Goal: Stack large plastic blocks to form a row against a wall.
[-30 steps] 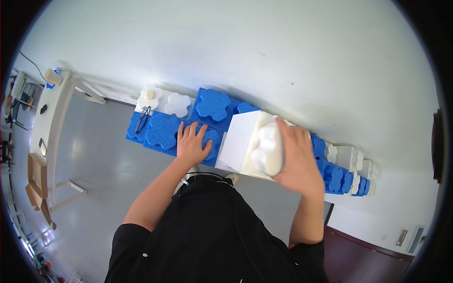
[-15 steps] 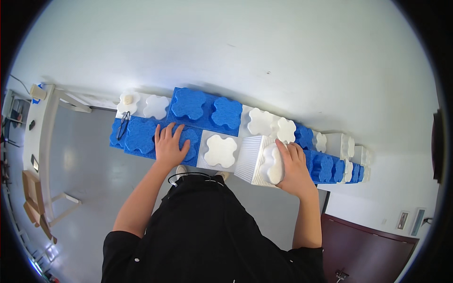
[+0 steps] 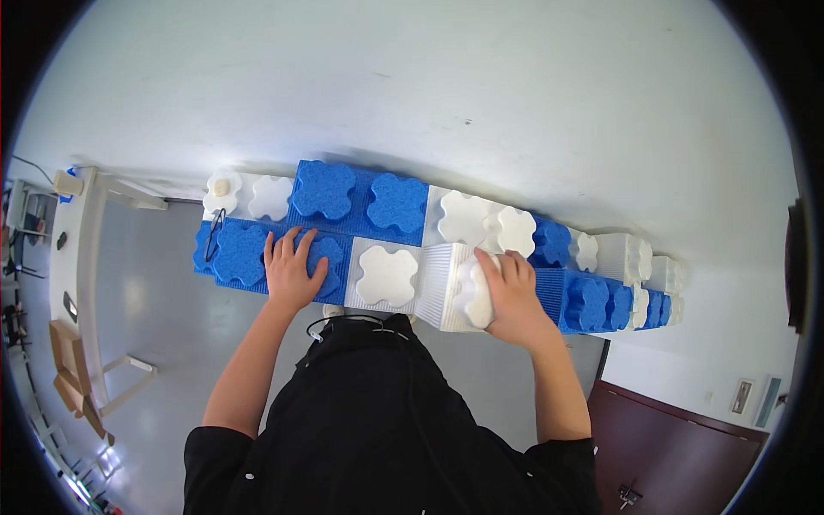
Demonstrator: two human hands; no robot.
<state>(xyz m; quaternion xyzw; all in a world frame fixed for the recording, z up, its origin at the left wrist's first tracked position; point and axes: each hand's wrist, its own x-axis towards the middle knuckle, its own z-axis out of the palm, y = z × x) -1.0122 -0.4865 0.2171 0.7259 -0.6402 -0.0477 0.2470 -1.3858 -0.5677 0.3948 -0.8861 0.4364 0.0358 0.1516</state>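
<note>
1. Where one pale wall [image 3: 515, 86] rises behind, one long row of blue and white blocks [image 3: 412, 227] crosses the middle; one white table [image 3: 90, 283] stands at left, one open cardboard box [image 3: 73, 360] near it.
2. Two blue blocks nearest centre, rear [image 3: 359, 199] and front [image 3: 242, 253], have two rough, four-lobed knobs each.
3. One ribbed white block [image 3: 439, 279] is at the row's front, right of one white square block [image 3: 386, 275]; a second ago it was higher, hiding that neighbour's smooth knob, now whole; whether it rests, I cannot tell.
4. Two bare hands: right hand [image 3: 518, 300] grasping the ribbed block's knob; left hand [image 3: 292, 270] spread, released, on the front blue block.
5. One pair of dark glasses [image 3: 215, 232] lies far left.
</note>
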